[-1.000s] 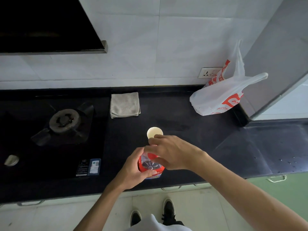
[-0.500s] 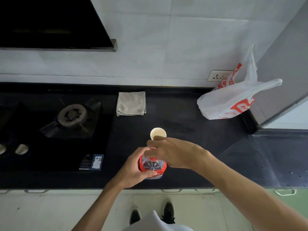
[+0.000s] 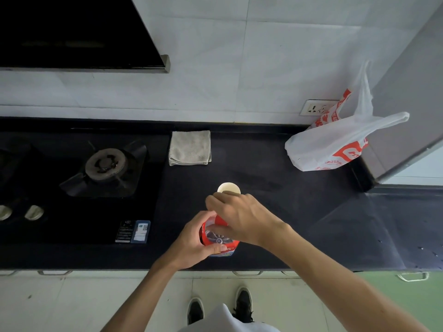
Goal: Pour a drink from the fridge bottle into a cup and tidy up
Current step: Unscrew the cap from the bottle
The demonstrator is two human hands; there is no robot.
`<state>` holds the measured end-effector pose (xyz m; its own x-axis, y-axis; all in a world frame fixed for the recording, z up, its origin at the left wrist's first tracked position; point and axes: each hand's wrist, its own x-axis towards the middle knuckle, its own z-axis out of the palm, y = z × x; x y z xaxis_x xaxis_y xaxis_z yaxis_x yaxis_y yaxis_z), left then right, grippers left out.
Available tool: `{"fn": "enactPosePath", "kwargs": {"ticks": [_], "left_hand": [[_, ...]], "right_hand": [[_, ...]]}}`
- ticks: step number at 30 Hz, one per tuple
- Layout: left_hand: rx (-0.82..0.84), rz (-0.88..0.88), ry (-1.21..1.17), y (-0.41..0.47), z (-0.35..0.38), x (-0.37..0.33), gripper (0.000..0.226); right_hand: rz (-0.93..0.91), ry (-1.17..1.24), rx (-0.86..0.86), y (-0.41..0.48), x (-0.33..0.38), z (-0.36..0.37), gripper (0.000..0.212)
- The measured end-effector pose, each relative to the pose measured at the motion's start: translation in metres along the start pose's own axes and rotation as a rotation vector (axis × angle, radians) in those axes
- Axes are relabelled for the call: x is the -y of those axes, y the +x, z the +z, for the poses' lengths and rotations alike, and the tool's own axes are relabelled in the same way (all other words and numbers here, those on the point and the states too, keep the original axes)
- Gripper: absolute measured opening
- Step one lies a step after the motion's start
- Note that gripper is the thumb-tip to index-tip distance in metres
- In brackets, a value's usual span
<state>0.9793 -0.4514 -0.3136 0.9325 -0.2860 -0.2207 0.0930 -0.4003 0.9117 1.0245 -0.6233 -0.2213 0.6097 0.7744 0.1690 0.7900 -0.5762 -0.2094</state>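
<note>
Black stone counter (image 3: 275,168) runs along the tiled wall, and from the head camera the person stands at its front edge with both hands on a bottle (image 3: 219,239) with a red label. The left hand (image 3: 191,245) grips the bottle's body, fingers and thumb curled round it. The right hand (image 3: 242,216) lies over the bottle's upper end, fingers bent down onto it; whatever they pinch there is hidden under the hand. The bottle sits close to the counter's front edge. Just beyond the right knuckles a pale cup (image 3: 228,188) stands upright on the counter, its near rim covered by the fingers. Further back lies a folded grey cloth (image 3: 190,147), with a gas burner (image 3: 105,164) to its left. A white plastic bag (image 3: 330,144) with red print slumps in the right corner below a wall socket (image 3: 316,107).
</note>
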Motion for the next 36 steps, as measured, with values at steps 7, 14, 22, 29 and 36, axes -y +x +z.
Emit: {"fn": "enactPosePath", "kwargs": {"ticks": [7,14,22,29,36], "left_hand": [[-0.014,0.024,-0.021,0.001,0.001,0.004,0.073],[-0.011,0.009,-0.027,0.005,0.001,0.006,0.072],[-0.056,0.022,-0.058,0.007,0.003,0.001,0.071],[-0.051,-0.003,-0.068,0.008,0.004,0.005,0.076],[-0.061,-0.036,-0.042,0.008,0.004,0.009,0.079]], "right_hand": [[0.092,0.041,0.061,-0.013,-0.017,-0.004,0.040],[-0.032,0.098,0.093,-0.014,-0.018,-0.006,0.031],[-0.023,0.348,0.023,-0.018,-0.030,-0.012,0.031],[0.300,0.582,-0.154,-0.082,-0.072,0.018,0.017],[0.534,0.541,-0.014,-0.166,-0.109,0.097,0.013]]}}
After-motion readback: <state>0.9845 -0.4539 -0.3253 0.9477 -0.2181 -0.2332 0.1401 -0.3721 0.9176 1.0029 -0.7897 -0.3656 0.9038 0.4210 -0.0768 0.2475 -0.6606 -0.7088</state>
